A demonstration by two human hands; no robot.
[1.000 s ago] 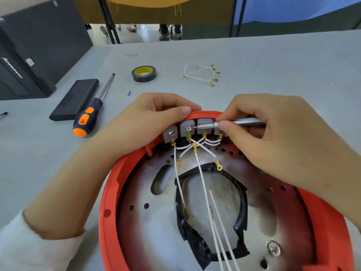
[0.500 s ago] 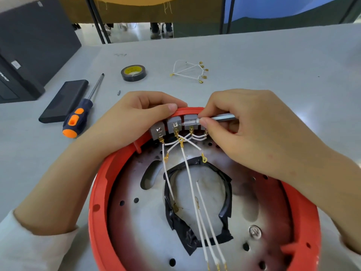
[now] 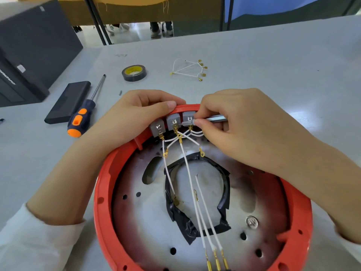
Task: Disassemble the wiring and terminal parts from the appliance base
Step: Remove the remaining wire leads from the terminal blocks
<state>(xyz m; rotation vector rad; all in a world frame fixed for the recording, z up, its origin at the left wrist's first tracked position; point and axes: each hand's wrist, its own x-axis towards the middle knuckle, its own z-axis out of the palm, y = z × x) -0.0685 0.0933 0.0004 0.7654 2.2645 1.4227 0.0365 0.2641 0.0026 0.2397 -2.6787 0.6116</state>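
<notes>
Left hand (image 3: pixel 134 114) grips the stiff red base (image 3: pixel 101 202) rim; right hand (image 3: pixel 240 126) pinches a thin driver (image 3: pixel 213 119) at small terminals (image 3: pixel 173 122); limp wires (image 3: pixel 195 196) likely delicate.

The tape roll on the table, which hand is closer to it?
Left. The left hand grips the red base's rim just below the tape roll; the right hand, holding a small tool, sits farther right.

The appliance base (image 3: pixel 101 202) lies at the table's (image 3: pixel 273 65) near edge, the terminal blocks (image 3: pixel 172 122) along its far rim. Behind it lie a tape roll (image 3: pixel 134 73) and a loose wire bundle (image 3: pixel 188 69). Toward the left edge, a screwdriver (image 3: pixel 84 116) lies just right of a flat case (image 3: pixel 68 102).
</notes>
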